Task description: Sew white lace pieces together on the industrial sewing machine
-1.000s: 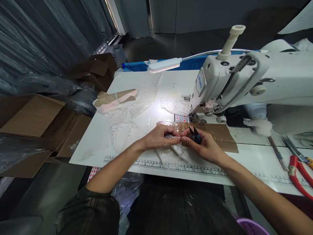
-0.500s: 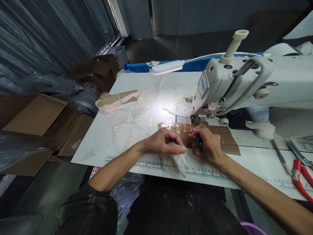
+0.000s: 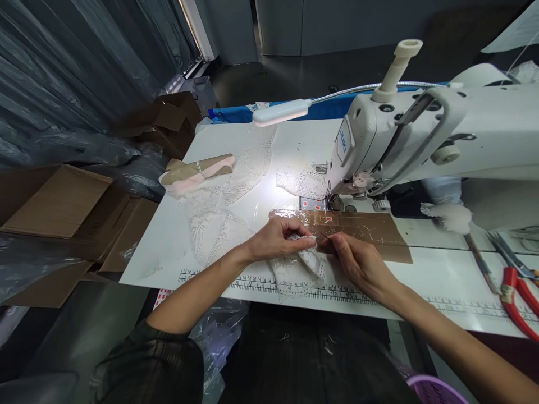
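Observation:
My left hand (image 3: 290, 237) is closed, pinching the edge of a piece of white lace (image 3: 295, 269) between thumb and fingers. The rest of the lace hangs down over the ruler marks near the table's front edge. Close by on the right, my right hand (image 3: 357, 261) is closed on a thin dark pointed tool (image 3: 323, 235), mostly hidden in the fingers. The tool's tip points at the pinched lace edge; whether they touch I cannot tell. Behind both hands lies a brown taped strip (image 3: 370, 233), in front of a white sewing machine (image 3: 362, 140).
More white lace pieces (image 3: 219, 233) and a tied brown-and-pink roll (image 3: 197, 171) lie on the white table (image 3: 151, 252) at left. Red-handled scissors (image 3: 511, 292) rest at right beside a white-tufted stick (image 3: 480, 261). A lamp (image 3: 281, 112) hangs above. Cardboard boxes (image 3: 59, 196) stand left.
My right hand has turned from a curled grip to a thumb-and-finger hold, and the tool's thin tip now shows by the lace. The lace hangs more spread out below my left hand.

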`<state>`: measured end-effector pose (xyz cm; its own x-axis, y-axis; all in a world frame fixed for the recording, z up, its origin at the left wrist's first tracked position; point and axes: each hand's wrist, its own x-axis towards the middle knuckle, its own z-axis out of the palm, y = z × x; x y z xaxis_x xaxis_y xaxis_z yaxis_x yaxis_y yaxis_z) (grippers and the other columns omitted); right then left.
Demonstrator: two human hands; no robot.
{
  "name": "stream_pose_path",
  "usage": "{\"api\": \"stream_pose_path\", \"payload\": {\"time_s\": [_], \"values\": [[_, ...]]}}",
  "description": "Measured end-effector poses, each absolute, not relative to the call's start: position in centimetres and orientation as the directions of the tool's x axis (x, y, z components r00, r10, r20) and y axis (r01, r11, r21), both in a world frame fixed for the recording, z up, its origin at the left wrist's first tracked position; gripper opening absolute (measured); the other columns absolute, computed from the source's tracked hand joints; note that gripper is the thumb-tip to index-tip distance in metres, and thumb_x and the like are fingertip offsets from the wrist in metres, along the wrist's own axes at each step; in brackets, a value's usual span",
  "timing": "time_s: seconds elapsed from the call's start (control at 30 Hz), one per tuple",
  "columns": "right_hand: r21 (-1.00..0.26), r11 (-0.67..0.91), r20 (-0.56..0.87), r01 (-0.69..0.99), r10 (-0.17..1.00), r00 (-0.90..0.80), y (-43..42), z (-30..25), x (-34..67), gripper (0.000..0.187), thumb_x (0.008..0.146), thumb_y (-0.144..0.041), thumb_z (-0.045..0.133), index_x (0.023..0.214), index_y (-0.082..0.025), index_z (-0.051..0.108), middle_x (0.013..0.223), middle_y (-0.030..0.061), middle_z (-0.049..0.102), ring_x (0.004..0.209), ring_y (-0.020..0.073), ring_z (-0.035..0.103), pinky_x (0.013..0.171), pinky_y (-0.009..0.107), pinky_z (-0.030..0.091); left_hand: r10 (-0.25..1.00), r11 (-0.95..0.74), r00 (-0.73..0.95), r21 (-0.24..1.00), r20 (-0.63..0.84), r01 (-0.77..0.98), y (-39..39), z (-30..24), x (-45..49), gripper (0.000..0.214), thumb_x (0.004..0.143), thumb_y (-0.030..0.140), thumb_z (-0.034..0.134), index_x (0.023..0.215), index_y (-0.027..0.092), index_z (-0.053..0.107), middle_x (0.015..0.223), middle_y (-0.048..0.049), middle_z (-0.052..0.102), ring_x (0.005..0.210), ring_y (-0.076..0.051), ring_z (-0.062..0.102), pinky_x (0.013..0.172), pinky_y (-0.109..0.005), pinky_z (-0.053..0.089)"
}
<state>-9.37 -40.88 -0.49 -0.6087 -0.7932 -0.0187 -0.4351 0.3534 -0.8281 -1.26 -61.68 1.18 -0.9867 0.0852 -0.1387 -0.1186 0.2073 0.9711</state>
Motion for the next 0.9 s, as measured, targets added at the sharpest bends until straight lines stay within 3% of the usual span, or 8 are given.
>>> {"api": "stream_pose_path", "payload": {"time_s": [0.23,0.37,0.5,0.57,0.63,0.73,0.8,0.9], "values": [[-0.676,0.352,0.047,-0.647,-0.856,-0.514,-41.9,0.5,-9.7,0.038,0.097,-0.046,0.034,0.088,-0.022,0.062,0.076,0.0052,0.067,0.064,0.0184,0.059,0.058,0.029,0.036,0.096,0.208,-0.984,0.97,-0.15,-0.127,-61.7,1.0,-1.2,0.023,0.081,0.035,0.067,0.086,0.013,0.07,0.079,-0.0054,0.067,0.074,-0.011,0.059,0.064,-0.023,0.048],[-0.629,0.346,0.054,-0.696,-0.874,-0.484,-42.5,0.7,-9.9,0.042,0.097,-0.048,0.032,0.08,-0.022,0.061,0.068,0.0037,0.064,0.057,0.0167,0.054,0.054,0.028,0.032,0.098,0.2,-0.984,0.971,-0.149,-0.127,-61.6,0.9,-1.2,0.023,0.081,0.034,0.067,0.086,0.013,0.071,0.078,-0.0047,0.067,0.073,-0.011,0.058,0.064,-0.023,0.047],[-0.566,0.414,0.095,-0.713,-0.827,-0.555,-41.9,0.3,-10.5,0.047,0.097,-0.048,0.029,0.074,-0.022,0.059,0.063,0.0036,0.062,0.052,0.0164,0.051,0.052,0.029,0.03,0.074,0.163,-0.984,0.975,-0.162,-0.148,-61.7,1.2,-1.2,0.026,0.078,0.036,0.07,0.089,0.012,0.071,0.082,-0.0059,0.068,0.075,-0.012,0.06,0.067,-0.025,0.049],[-0.508,0.492,0.109,-0.707,-0.778,-0.619,-40.8,0.0,-11.0,0.045,0.097,-0.048,0.029,0.081,-0.021,0.063,0.069,0.0059,0.065,0.057,0.019,0.056,0.053,0.03,0.033,0.031,0.108,-0.986,0.982,-0.161,-0.157,-61.9,1.5,-1.2,0.032,0.076,0.036,0.073,0.096,0.012,0.069,0.089,-0.0074,0.068,0.08,-0.013,0.061,0.071,-0.027,0.05],[-0.373,0.591,0.169,-0.715,-0.714,-0.679,-39.6,0.0,-11.6,0.045,0.096,-0.049,0.031,0.096,-0.019,0.064,0.086,0.0122,0.068,0.072,0.0259,0.061,0.059,0.034,0.038,-0.008,0.043,-0.987,0.986,-0.158,-0.158,-62.1,1.7,-1.3,0.036,0.078,0.035,0.071,0.104,0.011,0.067,0.098,-0.0093,0.068,0.086,-0.014,0.062,0.077,-0.029,0.05],[-0.212,0.638,0.325,-0.74,-0.669,-0.669,-39.1,0.1,-11.7,0.049,0.093,-0.051,0.039,0.115,-0.011,0.058,0.111,0.0232,0.061,0.099,0.0375,0.057,0.074,0.045,0.043,-0.064,0.015,-0.986,0.988,-0.154,-0.155,-62.2,1.8,-1.3,0.034,0.083,0.031,0.066,0.11,0.011,0.064,0.103,-0.0101,0.067,0.087,-0.012,0.062,0.079,-0.028,0.05],[-0.3,0.539,0.344,-0.787,-0.709,-0.616,-39.8,0.2,-11.1,0.048,0.091,-0.048,0.044,0.118,-0.011,0.055,0.111,0.022,0.06,0.1,0.035,0.057,0.078,0.045,0.045,-0.104,0.04,-0.983,0.987,-0.151,-0.156,-62.1,1.8,-1.3,0.035,0.082,0.027,0.067,0.113,0.01,0.062,0.102,-0.0103,0.067,0.085,-0.012,0.062,0.077,-0.027,0.05],[-0.511,0.369,0.245,-0.777,-0.803,-0.543,-41.9,0.0,-10.0,0.038,0.09,-0.043,0.049,0.117,-0.017,0.053,0.102,0.013,0.064,0.087,0.0257,0.061,0.07,0.038,0.048,-0.108,0.085,-0.981,0.982,-0.161,-0.17,-62.2,1.8,-1.2,0.038,0.083,0.023,0.065,0.117,0.01,0.058,0.105,-0.012,0.067,0.087,-0.013,0.063,0.076,-0.029,0.051]]}}
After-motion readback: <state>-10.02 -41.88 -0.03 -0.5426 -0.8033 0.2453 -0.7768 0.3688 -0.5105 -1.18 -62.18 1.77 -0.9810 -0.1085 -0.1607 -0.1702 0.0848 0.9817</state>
